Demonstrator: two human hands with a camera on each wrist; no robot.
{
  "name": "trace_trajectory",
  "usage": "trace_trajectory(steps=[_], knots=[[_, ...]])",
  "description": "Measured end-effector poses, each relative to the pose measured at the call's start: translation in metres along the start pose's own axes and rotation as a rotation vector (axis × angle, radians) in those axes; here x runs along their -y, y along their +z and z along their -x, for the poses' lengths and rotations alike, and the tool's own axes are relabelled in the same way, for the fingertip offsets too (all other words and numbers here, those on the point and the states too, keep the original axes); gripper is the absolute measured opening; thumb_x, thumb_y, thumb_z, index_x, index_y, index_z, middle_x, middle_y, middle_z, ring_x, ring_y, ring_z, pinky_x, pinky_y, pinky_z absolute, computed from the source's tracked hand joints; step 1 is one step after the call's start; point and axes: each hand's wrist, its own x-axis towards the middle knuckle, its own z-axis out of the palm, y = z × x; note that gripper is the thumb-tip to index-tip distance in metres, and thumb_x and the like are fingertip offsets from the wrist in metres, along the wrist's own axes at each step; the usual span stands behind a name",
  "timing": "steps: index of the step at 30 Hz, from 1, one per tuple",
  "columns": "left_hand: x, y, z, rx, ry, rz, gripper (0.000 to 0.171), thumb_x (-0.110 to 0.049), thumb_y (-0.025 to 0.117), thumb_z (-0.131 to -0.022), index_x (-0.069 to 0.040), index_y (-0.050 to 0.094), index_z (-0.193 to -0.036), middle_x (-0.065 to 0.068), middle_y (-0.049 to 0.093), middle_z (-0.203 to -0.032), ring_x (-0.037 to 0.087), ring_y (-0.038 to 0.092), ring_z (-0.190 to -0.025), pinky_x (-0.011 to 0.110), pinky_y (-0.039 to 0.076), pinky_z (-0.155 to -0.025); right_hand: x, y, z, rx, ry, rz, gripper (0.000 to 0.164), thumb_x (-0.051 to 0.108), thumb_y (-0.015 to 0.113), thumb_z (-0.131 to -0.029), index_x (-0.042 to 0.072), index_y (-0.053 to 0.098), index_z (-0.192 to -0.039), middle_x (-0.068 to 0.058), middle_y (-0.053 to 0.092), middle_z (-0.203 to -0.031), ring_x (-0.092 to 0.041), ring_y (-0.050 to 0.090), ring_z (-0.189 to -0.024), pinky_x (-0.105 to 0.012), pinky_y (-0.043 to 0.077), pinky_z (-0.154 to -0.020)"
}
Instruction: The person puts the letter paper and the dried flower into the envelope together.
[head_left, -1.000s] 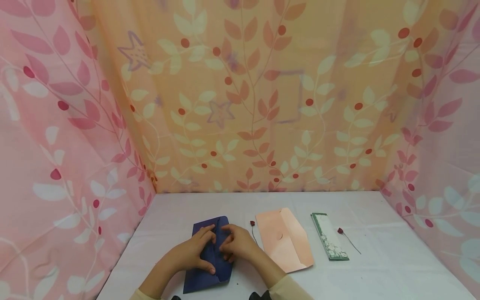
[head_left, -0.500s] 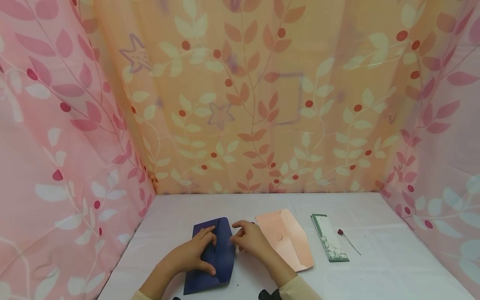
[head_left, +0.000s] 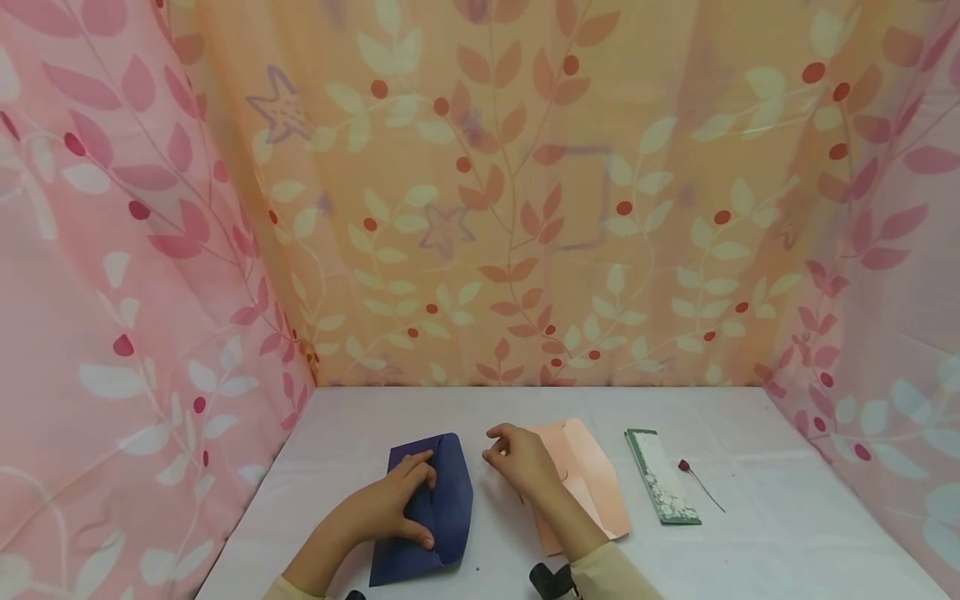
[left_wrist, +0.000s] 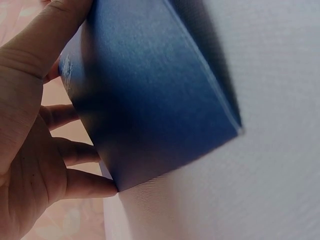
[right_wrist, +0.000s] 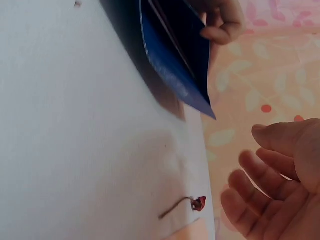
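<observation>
Navy envelope (head_left: 453,500) lay flap-out, my left grip (head_left: 388,505) holding it, at eight o'clock from my loose, empty right grip (head_left: 527,465). Probably steadying step; next likely called for pinching the rose (right_wrist: 199,203).

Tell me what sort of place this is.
Probably a makeshift indoor work booth: a white table, walled on three sides by leaf-print cloth, with a blue envelope on top.
</observation>
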Motion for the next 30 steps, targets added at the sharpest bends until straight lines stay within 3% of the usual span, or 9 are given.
trace_trajectory(steps=[5, 11, 20, 30], knots=[[0.002, 0.002, 0.000, 0.001, 0.005, -0.002, 0.073, -0.071, 0.081, -0.067, -0.030, 0.047, -0.117, 0.018, 0.028, -0.165, 0.060, 0.027, -0.145, 0.067, 0.040, -0.108, -0.008, 0.000, -0.004, -0.057, -0.017, 0.127, 0.028, 0.024, 0.079, -0.087, 0.012, 0.074, -0.113, 0.003, 0.069, -0.088, -0.012, 0.061, -0.079, -0.032, 0.051, -0.071], [0.001, 0.001, 0.000, 0.004, 0.010, -0.001, 0.072, -0.072, 0.080, -0.066, -0.032, 0.046, -0.115, 0.018, 0.028, -0.165, 0.060, 0.027, -0.145, 0.067, 0.041, -0.107, -0.024, 0.003, -0.007, -0.089, -0.016, 0.183, 0.027, 0.025, 0.081, -0.086, 0.012, 0.076, -0.109, -0.001, 0.068, -0.093, -0.017, 0.064, -0.083, -0.037, 0.053, -0.074], [0.000, -0.001, 0.001, 0.016, -0.007, 0.007, 0.073, -0.073, 0.080, -0.066, -0.032, 0.046, -0.116, 0.016, 0.027, -0.166, 0.057, 0.027, -0.147, 0.066, 0.040, -0.108, -0.039, 0.011, -0.011, -0.104, 0.049, 0.110, 0.026, 0.022, 0.082, -0.083, 0.007, 0.078, -0.103, -0.005, 0.067, -0.093, -0.020, 0.064, -0.086, -0.039, 0.054, -0.077], [0.004, 0.003, -0.002, 0.006, -0.005, -0.019, 0.073, -0.074, 0.080, -0.065, -0.034, 0.047, -0.115, 0.015, 0.028, -0.165, 0.061, 0.024, -0.146, 0.067, 0.041, -0.107, -0.045, 0.016, -0.012, -0.130, 0.144, 0.095, 0.026, 0.022, 0.083, -0.081, 0.007, 0.078, -0.102, -0.006, 0.063, -0.095, -0.023, 0.064, -0.086, -0.043, 0.054, -0.079]])
